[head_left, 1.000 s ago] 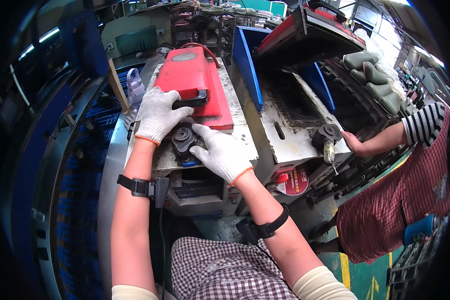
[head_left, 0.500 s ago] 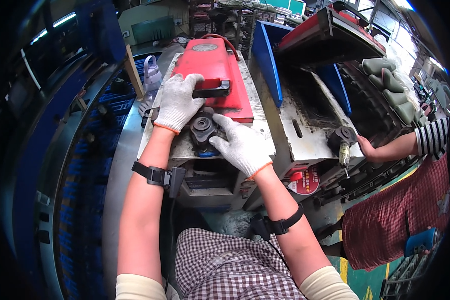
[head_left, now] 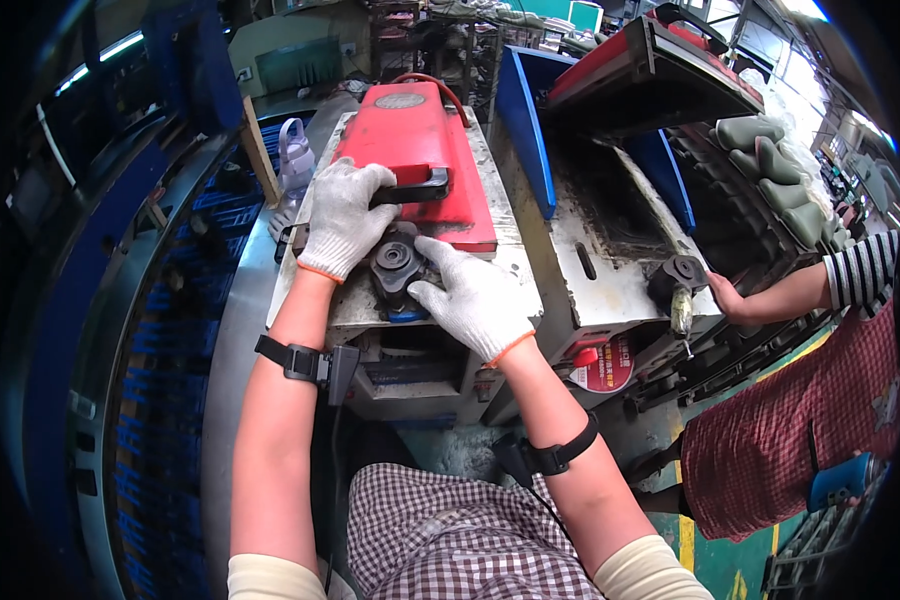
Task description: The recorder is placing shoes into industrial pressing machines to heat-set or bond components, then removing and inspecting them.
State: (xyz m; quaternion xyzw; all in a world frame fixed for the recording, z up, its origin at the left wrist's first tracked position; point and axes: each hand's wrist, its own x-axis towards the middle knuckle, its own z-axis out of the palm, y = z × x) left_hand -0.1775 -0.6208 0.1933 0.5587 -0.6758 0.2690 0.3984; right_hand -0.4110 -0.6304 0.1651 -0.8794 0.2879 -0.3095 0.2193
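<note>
My left hand [head_left: 346, 216], in a white knit glove with an orange cuff, is closed at the left end of a black handle [head_left: 417, 189]. That handle is fixed to the front of a red machine lid [head_left: 395, 135], which lies lowered on a stained white machine top [head_left: 505, 265]. Just in front of the lid sits a round-headed black latch [head_left: 394, 263], with a blue part under it. My right hand [head_left: 475, 295], gloved alike, presses thumb and forefinger around the latch's right side. Its other fingers, and anything in the palm, are hidden.
On the right stands a second machine with a raised red lid [head_left: 660, 75], blue side plates [head_left: 526, 130] and its own latch [head_left: 678, 275]. A co-worker's bare hand [head_left: 727, 297] is beside that latch. Green boots [head_left: 770, 165] lie beyond. A clear bottle [head_left: 295, 158] stands left.
The whole view has shifted slightly to the left. Both my hands keep about the same places on the handle and the latch, and the lid stays down.
</note>
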